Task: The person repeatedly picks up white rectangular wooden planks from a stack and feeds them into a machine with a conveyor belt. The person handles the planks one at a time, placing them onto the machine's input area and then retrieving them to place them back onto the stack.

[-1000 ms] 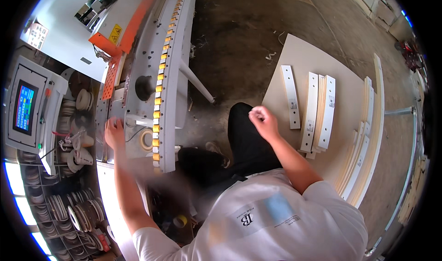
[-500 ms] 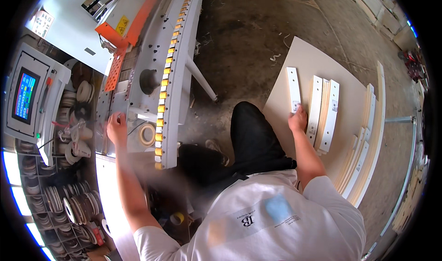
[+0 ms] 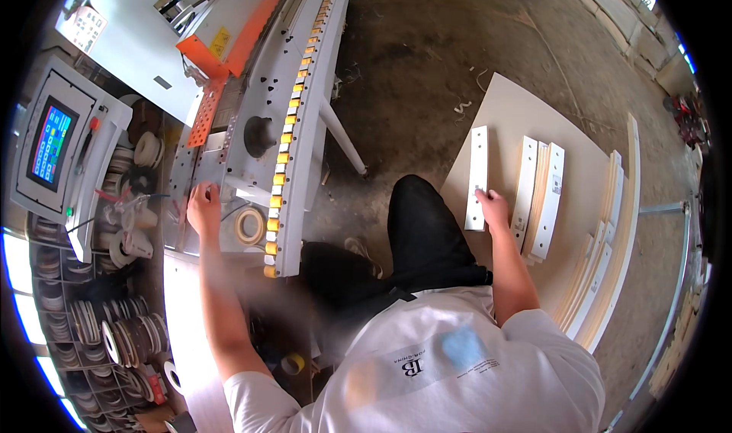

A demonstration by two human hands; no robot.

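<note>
My right hand (image 3: 494,209) grips the lower right edge of a narrow white panel strip (image 3: 477,158), which has small dark holes and a label. My left hand (image 3: 204,209) is over the metal bed (image 3: 183,231) at the near end of a machine, its fingers curled in toward the thumb. Whatever lies between those fingers, if anything, is too small to make out. To the right of the held strip lie stacked strips (image 3: 545,196) of the same kind, with pale layered edges.
The strips rest on a large beige board (image 3: 499,101). A rail of yellow rollers (image 3: 279,180) edges the machine. At left are a control panel (image 3: 53,147) with a lit screen and racks of edge-banding rolls (image 3: 137,341). A tape roll (image 3: 250,225) lies beside the rail.
The white strip in my right hand has moved toward me and slightly left, away from the stack. My left hand remains by the machine bed, and the whole view has shifted a little.
</note>
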